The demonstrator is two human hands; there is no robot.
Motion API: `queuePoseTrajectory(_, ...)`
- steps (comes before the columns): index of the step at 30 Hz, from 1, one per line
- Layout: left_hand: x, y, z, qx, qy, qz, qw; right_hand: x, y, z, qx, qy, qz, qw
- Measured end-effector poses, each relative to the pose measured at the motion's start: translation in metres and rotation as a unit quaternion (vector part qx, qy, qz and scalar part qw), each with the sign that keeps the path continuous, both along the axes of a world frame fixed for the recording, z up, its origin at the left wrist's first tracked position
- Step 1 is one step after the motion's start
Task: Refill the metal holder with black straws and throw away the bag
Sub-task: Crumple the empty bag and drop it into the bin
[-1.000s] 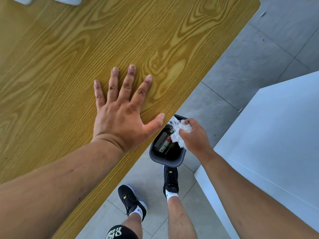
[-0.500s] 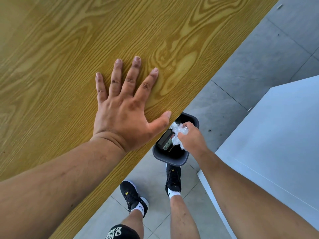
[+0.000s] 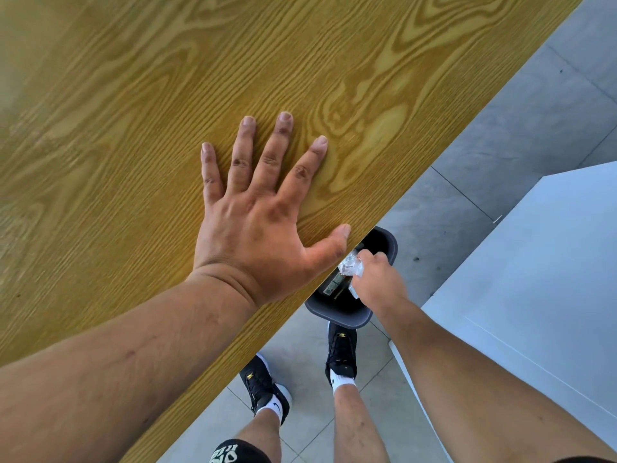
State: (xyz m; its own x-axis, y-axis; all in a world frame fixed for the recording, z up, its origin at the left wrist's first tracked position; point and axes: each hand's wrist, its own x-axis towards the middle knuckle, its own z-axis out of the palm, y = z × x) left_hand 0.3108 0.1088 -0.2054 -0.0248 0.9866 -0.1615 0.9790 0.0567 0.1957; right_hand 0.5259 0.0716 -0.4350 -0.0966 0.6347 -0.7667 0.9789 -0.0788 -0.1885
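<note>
Yellow-brown wood grain covers the surface (image 3: 167, 95), which fills the upper left of the head view and ends in a long diagonal edge. The left hand (image 3: 253, 222) lies flat on it, palm down and fingers spread wide, with the thumb reaching out to that edge.

Below the edge, on the grey tiled floor (image 3: 500, 135), stands a dark grey bin (image 3: 337, 314), its far side partly hidden under the surface. The right hand (image 3: 377, 279) is directly over the bin's mouth, fingers curled round a crumpled clear plastic bag (image 3: 350, 267). The bag bulges out of the grip on the side toward the surface, low over the opening. Inside the bin, beside the bag, lies something dark with a label; what it is cannot be made out.

A white cabinet (image 3: 534, 279) stands just right of the bin. Two black shoes (image 3: 340, 352) with white socks are planted on the tiles, one right behind the bin's near rim.
</note>
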Motion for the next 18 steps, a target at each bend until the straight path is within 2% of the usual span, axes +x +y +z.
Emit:
queuePoseTrajectory(8, -0.001, -0.001, -0.001, 0.004, 0.0, -0.003, 1.0, -0.01, 0.002, -0.006, 0.003, -0.023, 0.084, 0.996)
queuePoseTrajectory(18, -0.001, -0.001, 0.0, -0.002, 0.001, 0.0, 1.0, -0.008, 0.004, -0.008, -0.041, -0.032, 0.113, 0.992)
